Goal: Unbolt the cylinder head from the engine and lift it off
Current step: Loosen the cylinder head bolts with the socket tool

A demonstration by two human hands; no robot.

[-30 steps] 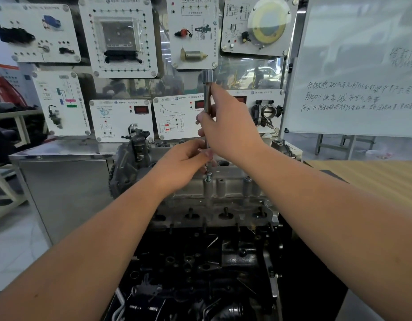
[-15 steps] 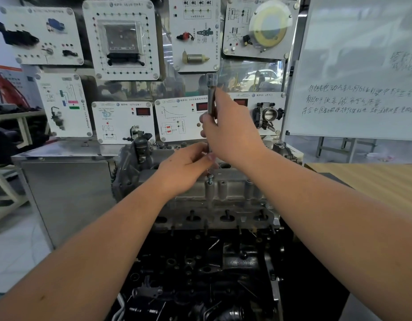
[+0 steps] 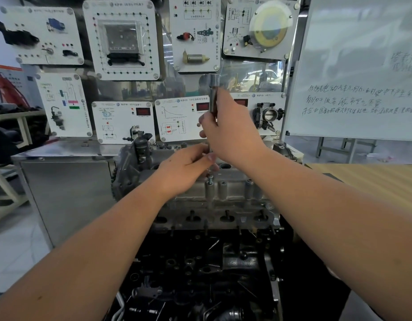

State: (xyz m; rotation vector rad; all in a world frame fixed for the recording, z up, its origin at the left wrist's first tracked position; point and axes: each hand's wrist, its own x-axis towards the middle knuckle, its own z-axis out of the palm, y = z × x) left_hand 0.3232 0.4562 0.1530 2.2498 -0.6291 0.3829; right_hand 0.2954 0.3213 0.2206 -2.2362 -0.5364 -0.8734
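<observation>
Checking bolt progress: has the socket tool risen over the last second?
No. The socket tool stands on the same cylinder head bolt, its top still just below the upper wall panel.

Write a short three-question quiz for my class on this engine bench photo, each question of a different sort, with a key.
1. True or false: the right hand grips an upright socket tool above the cylinder head.
2. Multiple choice: where does the left hand work? A) on the whiteboard B) pinching the thin shaft low down, just above a bolt that stands out of the head C) on the steel cabinet
3. Fill in: to the right of the display panels stands a ____ with handwriting.

Key: 1 true; 2 B; 3 whiteboard.
</observation>
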